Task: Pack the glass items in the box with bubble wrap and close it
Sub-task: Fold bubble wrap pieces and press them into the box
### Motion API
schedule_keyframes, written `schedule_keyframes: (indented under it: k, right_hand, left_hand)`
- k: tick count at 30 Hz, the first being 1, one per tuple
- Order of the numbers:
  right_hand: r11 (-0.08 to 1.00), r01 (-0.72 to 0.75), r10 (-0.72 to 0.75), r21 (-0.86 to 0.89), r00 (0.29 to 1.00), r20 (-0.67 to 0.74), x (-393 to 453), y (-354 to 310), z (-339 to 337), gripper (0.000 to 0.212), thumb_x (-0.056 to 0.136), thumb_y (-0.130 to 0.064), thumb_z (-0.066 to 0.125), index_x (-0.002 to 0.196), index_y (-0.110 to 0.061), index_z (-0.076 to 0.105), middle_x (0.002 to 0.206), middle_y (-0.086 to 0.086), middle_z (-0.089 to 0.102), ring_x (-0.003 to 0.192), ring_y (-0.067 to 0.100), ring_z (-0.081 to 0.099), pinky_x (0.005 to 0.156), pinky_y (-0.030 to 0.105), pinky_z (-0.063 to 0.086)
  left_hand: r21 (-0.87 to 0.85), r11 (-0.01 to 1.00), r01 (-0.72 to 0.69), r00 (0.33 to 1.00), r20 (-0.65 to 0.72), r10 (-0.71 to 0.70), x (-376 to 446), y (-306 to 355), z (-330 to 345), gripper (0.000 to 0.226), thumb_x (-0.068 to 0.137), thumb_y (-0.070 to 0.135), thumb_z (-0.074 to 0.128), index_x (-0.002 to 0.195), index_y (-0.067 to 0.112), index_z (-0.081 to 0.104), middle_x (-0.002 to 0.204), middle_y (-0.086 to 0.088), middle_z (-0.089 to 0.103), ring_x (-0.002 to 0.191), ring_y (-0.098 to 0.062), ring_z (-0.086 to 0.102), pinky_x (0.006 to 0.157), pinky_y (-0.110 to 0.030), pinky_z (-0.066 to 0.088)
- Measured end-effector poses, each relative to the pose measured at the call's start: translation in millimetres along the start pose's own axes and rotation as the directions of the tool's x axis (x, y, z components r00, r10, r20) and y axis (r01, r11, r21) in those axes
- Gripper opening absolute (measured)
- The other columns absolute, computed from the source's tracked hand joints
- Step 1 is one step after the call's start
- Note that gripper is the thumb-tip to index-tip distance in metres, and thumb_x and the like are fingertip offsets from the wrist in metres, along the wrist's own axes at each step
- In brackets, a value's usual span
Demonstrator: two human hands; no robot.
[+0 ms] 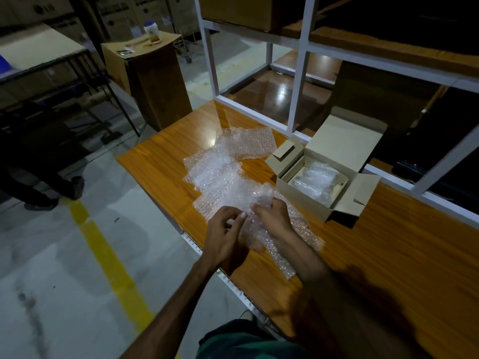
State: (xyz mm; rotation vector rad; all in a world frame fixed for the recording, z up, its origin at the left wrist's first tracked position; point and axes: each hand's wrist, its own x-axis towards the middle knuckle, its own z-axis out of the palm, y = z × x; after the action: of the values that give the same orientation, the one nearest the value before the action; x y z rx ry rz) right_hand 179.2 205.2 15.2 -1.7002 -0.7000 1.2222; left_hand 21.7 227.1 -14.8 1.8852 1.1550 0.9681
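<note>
A person stands at the corner of a wooden tabletop [388, 255], seen from above through a head camera. Both bare hands meet over a sheet of bubble wrap [261, 200] near the tabletop's front edge. The left hand [228, 237] has its grip narrow, thumb and fingers pinched on the sheet's near edge. The right hand [274, 216] is curled closed on the same sheet just beside it, and the wrap bunches up between the two hands. Whether a glass item sits inside the bundle cannot be told.

More loose bubble wrap sheets [233, 156] lie overlapping on the tabletop beyond the hands, spreading toward the far corner.

To the right of the sheets, apart from the hands, stands a small cardboard box [305, 200] with its lid and side flaps open. Inside it lie wrapped items [316, 180], clear and shiny, their shapes too blurred to make out.

A white metal shelf frame [298, 81] rises behind the box. On the floor to the left runs a yellow line [108, 257], and farther back stands a tall brown carton [153, 81].
</note>
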Motion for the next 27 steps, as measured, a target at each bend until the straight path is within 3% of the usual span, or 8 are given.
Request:
schedule_keyframes:
  k: [3, 5, 7, 12, 16, 20, 23, 27]
  right_hand:
    - [1.000, -0.017, 0.017, -0.018, 0.999, 0.048, 4, 19, -8, 0.049, 0.073, -0.064, 0.073, 0.108, -0.029, 0.078, 0.100, -0.003, 0.082, 0.096, 0.024, 0.079, 0.085, 0.056, 0.065]
    - [1.000, -0.009, 0.010, -0.002, 0.998, 0.069, -1, 23, -11, 0.042, 0.082, -0.057, 0.073, 0.111, -0.027, 0.079, 0.103, -0.005, 0.082, 0.099, 0.022, 0.079, 0.090, 0.054, 0.064]
    - [0.999, -0.024, 0.022, 0.030, 0.998, 0.060, -6, 23, -14, 0.034, 0.091, -0.050, 0.073, 0.113, -0.024, 0.078, 0.106, -0.006, 0.082, 0.100, 0.019, 0.078, 0.090, 0.051, 0.063]
    - [0.997, -0.062, 0.065, 0.043, 0.995, -0.071, -12, 36, -29, 0.025, 0.094, -0.045, 0.074, 0.111, -0.027, 0.073, 0.106, -0.006, 0.078, 0.090, 0.019, 0.078, 0.084, 0.051, 0.065]
    - [0.995, -0.046, 0.057, 0.089, 0.989, -0.135, -15, 43, -46, 0.017, 0.092, -0.033, 0.083, 0.103, -0.023, 0.076, 0.099, -0.001, 0.081, 0.085, 0.019, 0.080, 0.075, 0.043, 0.065]
    - [0.988, -0.040, 0.063, 0.146, 0.985, -0.161, -21, 43, -57, 0.018, 0.094, -0.027, 0.081, 0.107, -0.019, 0.072, 0.103, 0.002, 0.077, 0.093, 0.022, 0.076, 0.070, 0.039, 0.061]
    - [0.971, -0.043, 0.078, 0.236, 0.987, -0.142, -26, 39, -62, 0.018, 0.098, -0.022, 0.077, 0.114, -0.017, 0.070, 0.108, 0.002, 0.078, 0.091, 0.022, 0.080, 0.075, 0.043, 0.066]
    - [0.947, -0.045, 0.092, 0.318, 0.987, -0.135, -29, 39, -67, 0.018, 0.099, -0.016, 0.075, 0.116, -0.012, 0.069, 0.105, 0.007, 0.081, 0.085, 0.022, 0.082, 0.072, 0.041, 0.065]
  left_hand:
    - [0.084, 0.992, 0.092, 0.995, 0.021, -0.095, 1, -5, 4, 0.031, 0.096, 0.047, 0.069, 0.114, 0.023, 0.069, 0.109, 0.010, 0.069, 0.095, -0.005, 0.064, 0.074, -0.033, 0.059]
    - [0.103, 0.987, 0.123, 0.990, 0.062, -0.130, 1, -3, 9, 0.039, 0.092, 0.053, 0.068, 0.116, 0.022, 0.068, 0.107, 0.011, 0.069, 0.092, 0.000, 0.064, 0.072, -0.021, 0.053]
    - [0.083, 0.987, 0.135, 0.987, 0.078, -0.142, 2, 2, 10, 0.031, 0.096, 0.049, 0.068, 0.109, 0.021, 0.073, 0.099, 0.014, 0.072, 0.086, 0.002, 0.065, 0.070, -0.015, 0.049]
    - [0.113, 0.989, 0.095, 0.993, 0.057, -0.102, 11, 1, 5, 0.012, 0.103, 0.021, 0.066, 0.099, 0.020, 0.078, 0.094, 0.012, 0.074, 0.083, 0.003, 0.067, 0.074, -0.019, 0.051]
    - [0.124, 0.985, 0.117, 0.991, 0.051, -0.124, 35, 8, -18, 0.009, 0.102, 0.019, 0.066, 0.099, 0.024, 0.074, 0.093, 0.008, 0.074, 0.080, -0.008, 0.071, 0.072, -0.030, 0.058]
    - [0.172, 0.975, 0.139, 0.984, 0.085, -0.156, 77, 24, -60, 0.009, 0.102, 0.021, 0.065, 0.103, 0.017, 0.074, 0.096, 0.002, 0.074, 0.076, -0.014, 0.071, 0.065, -0.030, 0.056]
    - [0.237, 0.969, 0.073, 0.990, 0.097, -0.098, 115, 43, -94, 0.011, 0.103, 0.022, 0.064, 0.104, 0.015, 0.072, 0.098, -0.001, 0.072, 0.072, -0.012, 0.068, 0.060, -0.026, 0.053]
    - [0.351, 0.936, 0.018, 0.992, 0.110, -0.060, 152, 68, -126, 0.015, 0.103, 0.022, 0.065, 0.104, 0.010, 0.073, 0.100, -0.003, 0.071, 0.074, -0.016, 0.064, 0.062, -0.030, 0.052]
